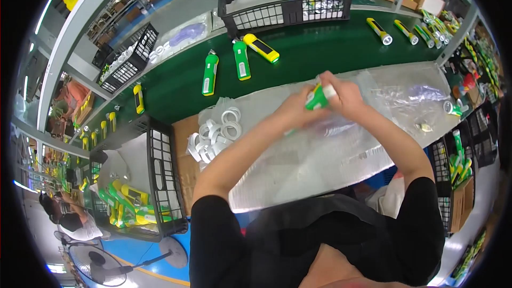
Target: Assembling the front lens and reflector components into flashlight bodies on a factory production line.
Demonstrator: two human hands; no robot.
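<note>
With the working hands as the centre of the dial, the green belt (330, 42) was the largest thing, crossing from about nine o'clock over twelve to two. Below it, the silvery-covered tabletop (298, 176) spread beneath the forearms, chiefly toward six. A near black crate (153, 176) stood at eight o'clock with yellow and green flashlights piled inside; a far black crate (289, 15), at eleven, carried more of them at its right end. The left hand (294, 105) was closed round the body of a green flashlight (316, 98), held above the tabletop and tilted, while the right hand (345, 96) was closed about its other end, fingers blurred. Three loose flashlights (241, 61) lay on the belt near ten o'clock. Smaller again, a heap of white rings (218, 133) sat between eight and nine, beside the left forearm. Smallest was the white piece (330, 92) at the held flashlight's end; whether it was one of those rings could not be told. The step in hand looked like fitting or twisting that piece, and the next move seemed to call for a steady left grip, the piece kept square to the body, and a firm turn from the right.
</note>
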